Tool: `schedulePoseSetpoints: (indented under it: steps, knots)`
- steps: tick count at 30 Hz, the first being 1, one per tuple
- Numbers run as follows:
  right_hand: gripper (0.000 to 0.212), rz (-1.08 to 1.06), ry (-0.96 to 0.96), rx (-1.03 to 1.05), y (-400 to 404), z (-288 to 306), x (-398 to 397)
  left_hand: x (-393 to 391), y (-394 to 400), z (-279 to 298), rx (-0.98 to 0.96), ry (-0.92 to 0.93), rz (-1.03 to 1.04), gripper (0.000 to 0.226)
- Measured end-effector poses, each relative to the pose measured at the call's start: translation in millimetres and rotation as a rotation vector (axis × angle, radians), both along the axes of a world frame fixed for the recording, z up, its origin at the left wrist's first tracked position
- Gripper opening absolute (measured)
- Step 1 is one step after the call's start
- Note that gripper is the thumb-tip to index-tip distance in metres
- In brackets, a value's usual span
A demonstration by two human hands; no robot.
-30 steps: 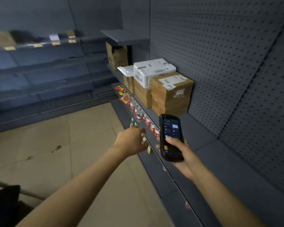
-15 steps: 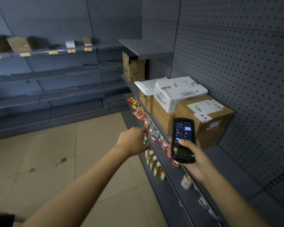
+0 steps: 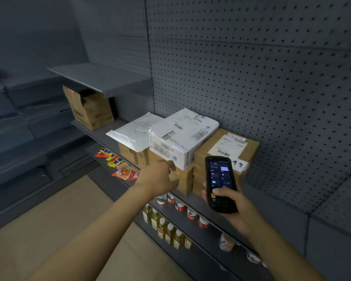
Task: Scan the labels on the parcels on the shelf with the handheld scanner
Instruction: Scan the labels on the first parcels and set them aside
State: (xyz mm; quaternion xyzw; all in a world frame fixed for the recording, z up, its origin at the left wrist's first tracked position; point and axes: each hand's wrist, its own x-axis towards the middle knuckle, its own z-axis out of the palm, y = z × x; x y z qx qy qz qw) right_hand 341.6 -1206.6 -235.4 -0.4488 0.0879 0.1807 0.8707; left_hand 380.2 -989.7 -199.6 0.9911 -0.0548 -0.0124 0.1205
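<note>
Backdrop: grey perforated panels (image 3: 251, 78) rise behind a dark metal shelf (image 3: 272, 211); tan floor tiles (image 3: 49, 230) lie to the left.
Handheld scanner (image 3: 220, 183): black slab, upright, lit blue screen facing the camera, in front of the right-most parcel.
Right hand (image 3: 234, 209): wrapped round the scanner's lower half, thumb lying across its face below the screen.
Left hand (image 3: 158, 178): reaching toward the stack, fingers loosely bent and holding nothing; whether the fingertips touch a box cannot be told.
Brown parcel (image 3: 227, 151): at the stack's right end, against the panel; white shipping label (image 3: 228, 146) with barcode on top, a smaller handwritten slip (image 3: 238, 164) at its front edge.
White box (image 3: 182, 136): sits atop a brown carton (image 3: 182, 179), printed labels on top and side, blurred.
White mailer bag (image 3: 136, 130): lies on another carton (image 3: 133, 156), touching the white box's left side.
Far carton (image 3: 89, 110): well apart to the left, under a short upper shelf (image 3: 101, 80).
Open room: bare shelf surface to the right of the brown parcel; the parcels' fronts stand near the shelf's front edge.
Below: snack packets (image 3: 118, 165) and bottles (image 3: 166, 230) on lower tiers.
</note>
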Motion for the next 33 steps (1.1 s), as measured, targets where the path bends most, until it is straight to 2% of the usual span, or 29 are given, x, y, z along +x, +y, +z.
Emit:
schedulePoseSetpoints:
  steps: [4, 8, 16, 25, 29, 33]
  knots:
    - [0.069, -0.116, 0.045, -0.043, -5.2, 2.7, 20.4, 51.9, -21.5, -4.7, -0.031, 0.019, -0.141, 0.035]
    - [0.072, -0.182, 0.07, -0.01, -13.2, 7.5, 42.2, 99.4, -45.6, -11.1, -0.021, 0.036, -0.234, 0.03]
    - [0.061, -0.3, 0.102, -0.043, -16.7, 14.1, 73.4, 162.0, -69.2, -18.5, -0.087, 0.073, -0.287, 0.021]
    - [0.047, -0.676, 0.042, -0.278, -17.3, 6.1, 102.1, 181.4, -92.8, -35.4, -0.121, 0.137, -0.355, 0.029]
    - [0.048, -0.706, 0.084, -0.275, -10.0, 0.6, 103.5, 189.3, -93.3, -38.5, -0.079, 0.172, -0.414, 0.037]
    - [0.053, -0.723, 0.115, -0.268, -2.1, -4.2, 94.1, 196.3, -91.3, -35.5, -0.204, 0.294, -0.406, 0.047]
